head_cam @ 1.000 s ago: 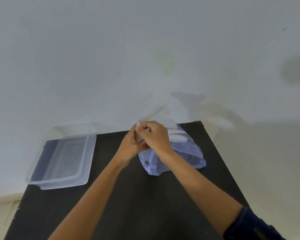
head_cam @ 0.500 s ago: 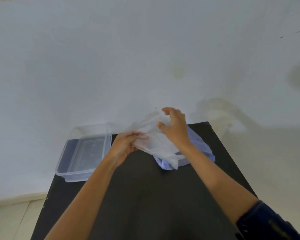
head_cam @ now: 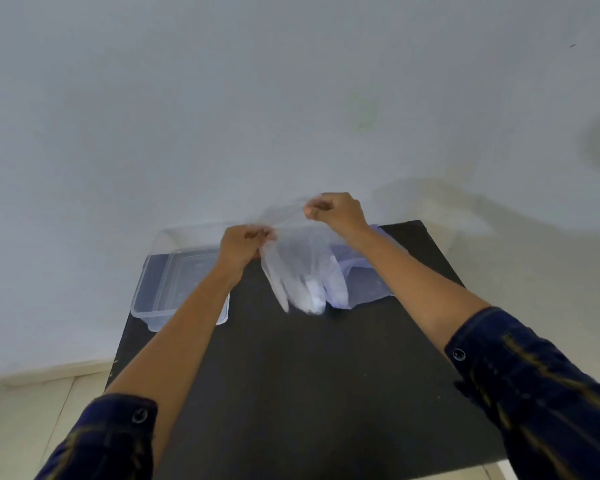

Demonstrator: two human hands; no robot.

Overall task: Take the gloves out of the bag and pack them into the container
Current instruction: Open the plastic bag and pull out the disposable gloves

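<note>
- black matte table [head_cam: 309, 393], flat
- glove [head_cam: 302, 271]: thin clear plastic, long axis vertical, fingers hanging down, held above table
- left hand [head_cam: 241, 245], right hand [head_cam: 336, 213] pinching its cuff
- bluish crinkled bag [head_cam: 364, 282] behind
- clear rectangular container [head_cam: 160, 285] far left

No legible text, labels, brands, numbers or signs in view. Checked each surface: clear container [head_cam: 174, 289], none. Translucent gloves [head_cam: 305, 268], none; surface blurred. Pale blue bag [head_cam: 368, 285], no print seen. Black table [head_cam: 309, 375], plain. Wall [head_cam: 222, 98], only faint marks and stains, not characters. Dark sleeves [head_cam: 534, 386], stripe pattern and buttons only.
</note>
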